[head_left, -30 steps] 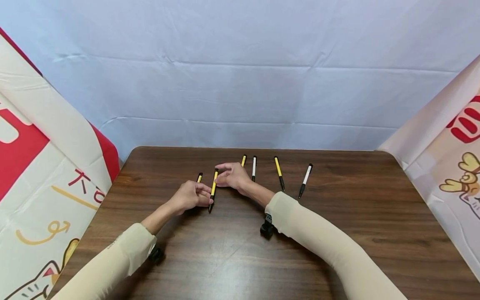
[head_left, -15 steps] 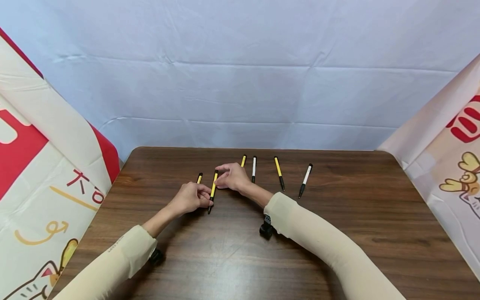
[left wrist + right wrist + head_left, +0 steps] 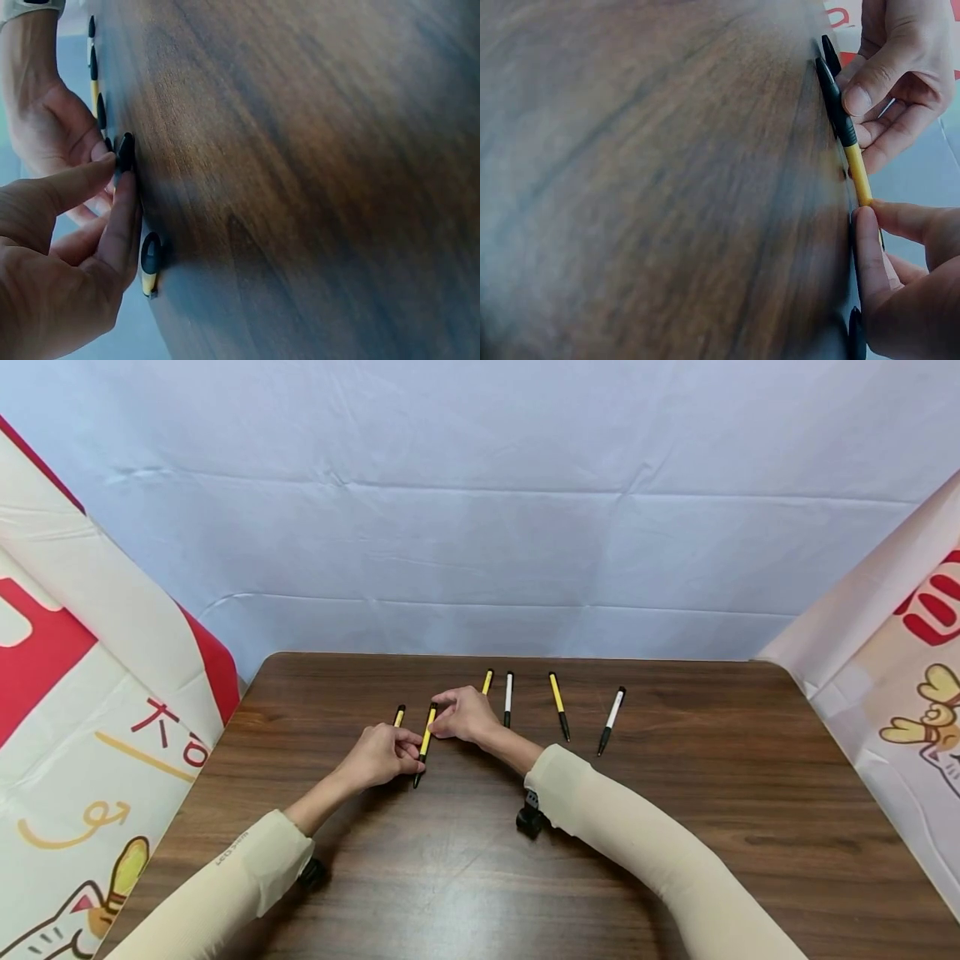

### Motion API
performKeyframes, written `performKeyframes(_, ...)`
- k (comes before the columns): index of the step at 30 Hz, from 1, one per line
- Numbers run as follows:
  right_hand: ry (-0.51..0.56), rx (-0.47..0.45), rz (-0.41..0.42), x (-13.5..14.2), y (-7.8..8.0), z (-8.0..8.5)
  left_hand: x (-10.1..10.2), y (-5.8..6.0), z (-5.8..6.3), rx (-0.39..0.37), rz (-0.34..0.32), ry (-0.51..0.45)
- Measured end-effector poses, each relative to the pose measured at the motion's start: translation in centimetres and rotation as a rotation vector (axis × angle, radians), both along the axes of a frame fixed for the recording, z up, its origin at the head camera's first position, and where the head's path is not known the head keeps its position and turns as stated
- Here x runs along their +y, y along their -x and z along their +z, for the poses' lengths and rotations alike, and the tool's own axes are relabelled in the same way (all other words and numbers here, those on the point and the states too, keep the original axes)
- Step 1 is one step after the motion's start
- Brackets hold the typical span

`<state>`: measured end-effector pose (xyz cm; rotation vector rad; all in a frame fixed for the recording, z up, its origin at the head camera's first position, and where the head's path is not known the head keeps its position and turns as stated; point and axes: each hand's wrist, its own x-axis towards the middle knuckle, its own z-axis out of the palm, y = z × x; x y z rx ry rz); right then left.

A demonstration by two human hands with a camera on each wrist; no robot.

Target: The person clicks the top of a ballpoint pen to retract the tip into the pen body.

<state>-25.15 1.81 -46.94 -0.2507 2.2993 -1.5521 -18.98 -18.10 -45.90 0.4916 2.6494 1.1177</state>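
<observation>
A yellow pen with a black grip [image 3: 428, 732] lies slanted between my two hands, its tip pointing toward me. With thumb and fingers, my left hand [image 3: 378, 754] pinches it at the black lower part. The right hand [image 3: 467, 715] pinches its yellow barrel, seen closely in the right wrist view, where the pen [image 3: 859, 172] sits at or just above the tabletop. Just left of it, a second yellow pen [image 3: 399, 717] is partly hidden behind my left hand; its black end [image 3: 151, 253] shows in the left wrist view.
Behind my right hand lie a yellow pen [image 3: 487, 682] and a white pen [image 3: 509, 695], both partly covered. Farther right are another yellow pen [image 3: 557, 697] and a white pen [image 3: 613, 710]. The brown wooden table [image 3: 712, 777] ends at a pale cloth backdrop [image 3: 525, 552].
The held pen has shifted very slightly toward me, its tip a little to the left. Both hands keep their pinch on it. The other pens stay where they were.
</observation>
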Motion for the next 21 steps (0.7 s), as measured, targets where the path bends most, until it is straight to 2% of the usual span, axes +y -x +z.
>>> performKeyframes(3,-0.049,0.015,0.002,-0.15,-0.01,0.11,-0.02,-0.03,0.05,0.007,0.0,0.001)
performKeyframes(9,-0.081,0.025,0.018,-0.29,0.15,0.16,-0.02,-0.1,0.21,0.014,0.004,0.002)
performKeyframes(16,-0.044,-0.009,0.019,-0.32,0.22,0.24,-0.04,-0.11,0.16,0.021,0.002,0.0)
performKeyframes(21,-0.059,-0.005,0.028,-0.32,0.2,0.37,-0.11,-0.15,0.12,0.031,0.008,-0.008)
